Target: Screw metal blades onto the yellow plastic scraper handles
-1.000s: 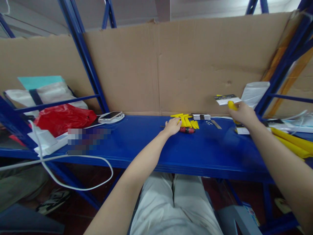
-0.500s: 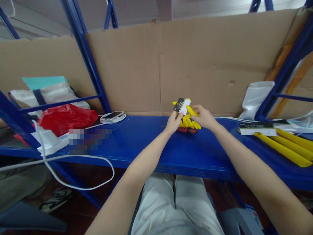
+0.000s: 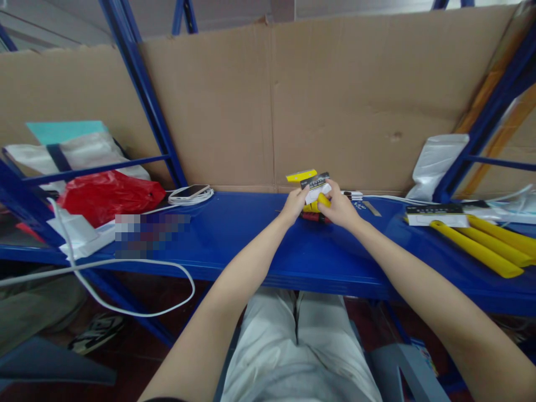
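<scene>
Above the blue tabletop, my left hand (image 3: 294, 205) is closed on the left edge of a black-and-white printed card (image 3: 321, 188). My right hand (image 3: 340, 206) pinches the card's right side together with a small yellow piece (image 3: 322, 200), whose rounded end pokes out by the thumb. Behind the card a flat yellow strip (image 3: 301, 175) sticks out to the upper left; what supports it is hidden. Below my hands lies a red and black tool handle (image 3: 314, 216), partly covered, with more yellow pieces (image 3: 310, 208) just behind it.
Long yellow pieces (image 3: 477, 250) with a black-and-white card lie at the right. A metal strip (image 3: 372, 209) is behind my right hand. Leftward are a phone (image 3: 195, 191) on coiled cable, a red plastic bag (image 3: 113, 196) and a white cable (image 3: 138, 261). Cardboard (image 3: 335, 100) stands behind.
My right hand has moved in to the card and now grips its right side with the yellow piece. The card has turned more level, and the view has shifted slightly.
</scene>
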